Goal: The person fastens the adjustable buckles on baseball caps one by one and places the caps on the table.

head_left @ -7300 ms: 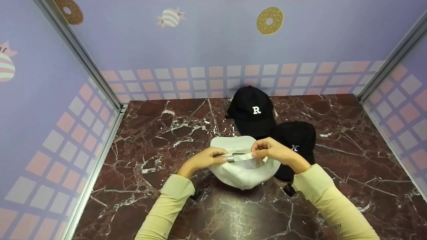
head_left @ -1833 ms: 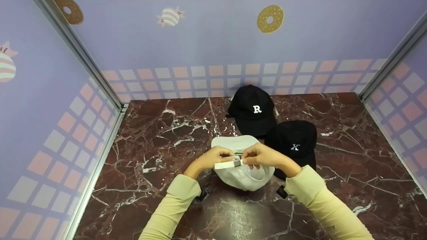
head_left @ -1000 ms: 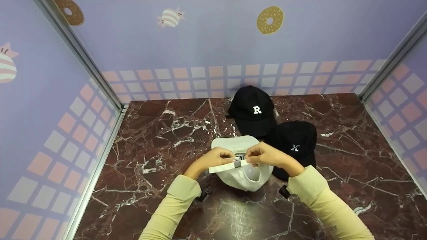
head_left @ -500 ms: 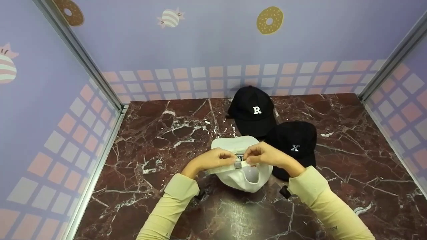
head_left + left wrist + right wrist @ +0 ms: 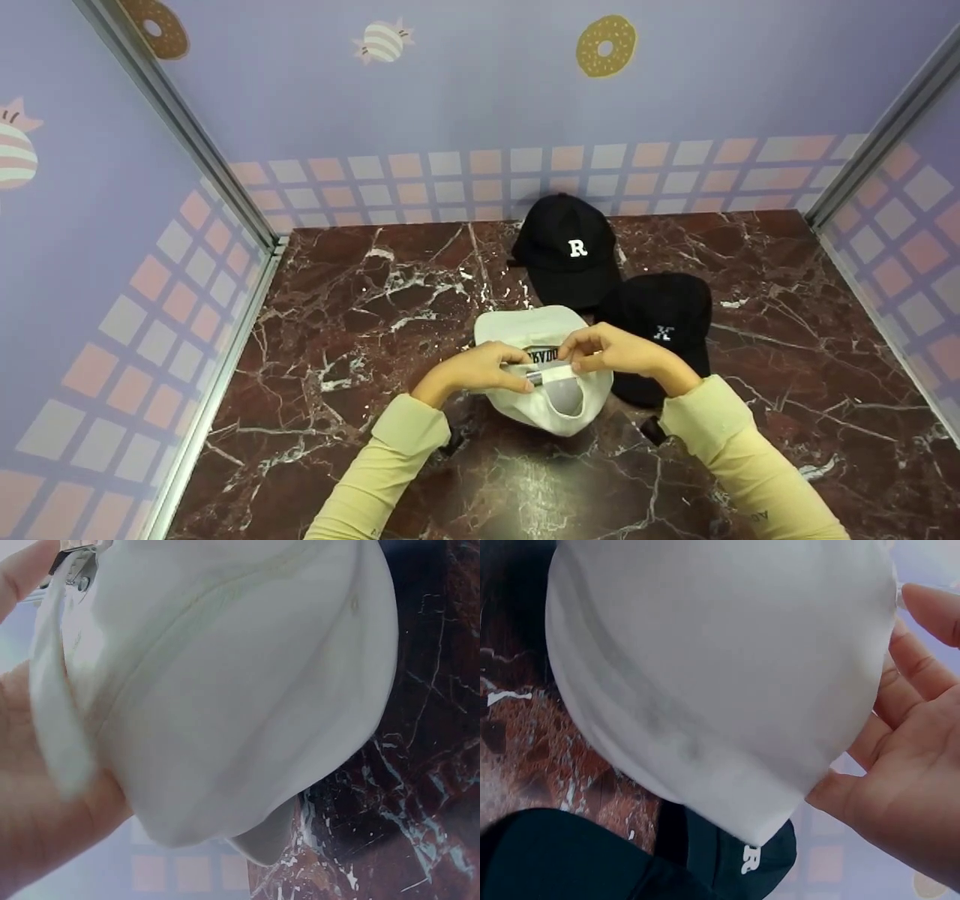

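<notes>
A white baseball cap (image 5: 517, 324) is held between both hands, its brim pointing away and its back opening towards me. At its back strap (image 5: 556, 373), my left hand (image 5: 476, 369) pinches the silver metal buckle (image 5: 534, 378) between thumb and fingers. My right hand (image 5: 622, 351) pinches the strap just right of the buckle. Dark lettering (image 5: 543, 355) shows inside the cap. In the left wrist view the loose strap end (image 5: 51, 705) hangs across the palm beside the buckle (image 5: 82, 574). The right wrist view shows the white crown (image 5: 720, 667) beside my fingers.
A black cap with a white R (image 5: 564, 232) lies at the back, near the patterned wall (image 5: 420, 97). Another black cap (image 5: 667, 304) sits right of the white one, partly behind my right hand. Side walls flank the dark red marbled tabletop (image 5: 337, 300).
The hands have drawn slightly apart, the right one moving right. The strap's loose end, earlier sticking out below the left hand, is now hidden in the head view. More lettering shows.
</notes>
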The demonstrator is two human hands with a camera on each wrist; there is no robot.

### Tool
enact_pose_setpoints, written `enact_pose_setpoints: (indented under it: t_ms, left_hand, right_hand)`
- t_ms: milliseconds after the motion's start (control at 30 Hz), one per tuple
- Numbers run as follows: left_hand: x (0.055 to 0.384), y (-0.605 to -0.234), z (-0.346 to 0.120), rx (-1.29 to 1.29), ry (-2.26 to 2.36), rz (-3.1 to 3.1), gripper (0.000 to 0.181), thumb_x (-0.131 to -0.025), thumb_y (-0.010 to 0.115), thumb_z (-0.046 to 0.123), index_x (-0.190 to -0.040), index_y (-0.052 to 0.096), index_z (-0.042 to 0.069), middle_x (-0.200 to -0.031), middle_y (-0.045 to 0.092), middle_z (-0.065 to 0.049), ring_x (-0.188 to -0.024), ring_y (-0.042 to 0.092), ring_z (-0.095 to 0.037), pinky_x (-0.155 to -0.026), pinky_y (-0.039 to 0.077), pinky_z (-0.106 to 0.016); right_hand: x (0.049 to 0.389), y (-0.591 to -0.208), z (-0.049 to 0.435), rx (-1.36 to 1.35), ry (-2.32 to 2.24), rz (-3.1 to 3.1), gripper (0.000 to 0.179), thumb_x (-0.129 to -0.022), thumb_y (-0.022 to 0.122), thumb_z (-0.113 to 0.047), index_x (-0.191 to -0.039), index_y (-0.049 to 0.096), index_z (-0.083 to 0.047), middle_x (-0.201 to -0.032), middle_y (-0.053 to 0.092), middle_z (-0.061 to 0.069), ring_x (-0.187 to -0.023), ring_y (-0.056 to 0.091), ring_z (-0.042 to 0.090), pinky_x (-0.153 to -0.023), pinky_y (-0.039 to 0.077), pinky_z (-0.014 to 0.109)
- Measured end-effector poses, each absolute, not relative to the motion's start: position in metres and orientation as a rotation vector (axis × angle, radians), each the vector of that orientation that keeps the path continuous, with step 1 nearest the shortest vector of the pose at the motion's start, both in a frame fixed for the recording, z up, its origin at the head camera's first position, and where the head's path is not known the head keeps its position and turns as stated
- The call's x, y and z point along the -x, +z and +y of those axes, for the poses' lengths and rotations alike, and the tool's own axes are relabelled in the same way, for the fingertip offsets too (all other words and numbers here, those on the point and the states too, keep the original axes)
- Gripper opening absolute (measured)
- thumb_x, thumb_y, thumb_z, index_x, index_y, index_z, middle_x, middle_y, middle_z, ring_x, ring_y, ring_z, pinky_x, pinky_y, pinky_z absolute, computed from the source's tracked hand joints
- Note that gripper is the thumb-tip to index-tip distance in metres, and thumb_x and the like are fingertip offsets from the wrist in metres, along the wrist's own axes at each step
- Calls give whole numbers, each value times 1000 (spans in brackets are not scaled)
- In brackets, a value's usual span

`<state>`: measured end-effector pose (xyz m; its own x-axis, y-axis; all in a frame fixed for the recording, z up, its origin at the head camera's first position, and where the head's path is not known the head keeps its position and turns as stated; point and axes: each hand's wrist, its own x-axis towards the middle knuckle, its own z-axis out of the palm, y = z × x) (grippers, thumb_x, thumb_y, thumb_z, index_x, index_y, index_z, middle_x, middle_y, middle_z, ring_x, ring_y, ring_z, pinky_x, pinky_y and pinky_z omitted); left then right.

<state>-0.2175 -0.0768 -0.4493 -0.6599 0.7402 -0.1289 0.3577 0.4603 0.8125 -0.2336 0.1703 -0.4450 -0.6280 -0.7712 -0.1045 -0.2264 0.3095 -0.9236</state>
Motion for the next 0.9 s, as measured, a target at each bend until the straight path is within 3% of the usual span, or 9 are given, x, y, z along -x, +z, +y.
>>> enact_pose_setpoints:
  t_ms: [200,433,533,667,767,900]
  left_hand:
    - [219,-454,-79,-875,1148,2202,24,-74,65,15,-94,65,2,-75,56,5,-62,43,-1,-58,36,-15]
    - [214,-447,-80,-872,1153,2230,26,-75,64,10,-98,65,-2,-88,65,-14,-68,47,-3,-64,39,-16]
    - [217,-457,-80,-868,1130,2261,26,-75,64,11,-99,65,0,-91,65,-11,-71,48,-4,-68,41,-17]
    - [218,-461,-81,-845,1161,2287,20,-76,63,9,-94,66,1,-83,64,-10,-66,47,-4,-63,40,-17]
    - [219,-464,-82,-834,1201,2299,15,-77,62,9,-89,66,0,-72,59,-6,-60,43,-3,-56,37,-15]
    - [221,-467,-85,-835,1201,2303,15,-77,64,12,-87,66,0,-70,58,-4,-58,41,-1,-55,34,-14]
  right_hand:
    - [234,-446,175,881,-1324,1995,24,-76,56,2,-99,56,10,-79,57,11,-69,52,4,-59,43,17]
    - [235,-450,177,871,-1345,1991,26,-76,56,3,-100,55,12,-82,58,14,-70,53,4,-60,44,17]
    - [235,-452,178,870,-1356,1993,25,-76,57,3,-99,55,13,-81,57,10,-70,53,4,-60,44,17]
    - [235,-454,178,864,-1371,2009,24,-76,58,2,-98,56,12,-81,57,7,-70,53,4,-60,44,17]
    - [235,-455,179,852,-1383,2035,24,-75,58,2,-97,57,11,-83,58,8,-71,53,4,-61,44,17]
    - [235,-456,181,860,-1397,2049,24,-75,57,3,-97,57,11,-86,58,12,-73,53,4,-63,45,18]
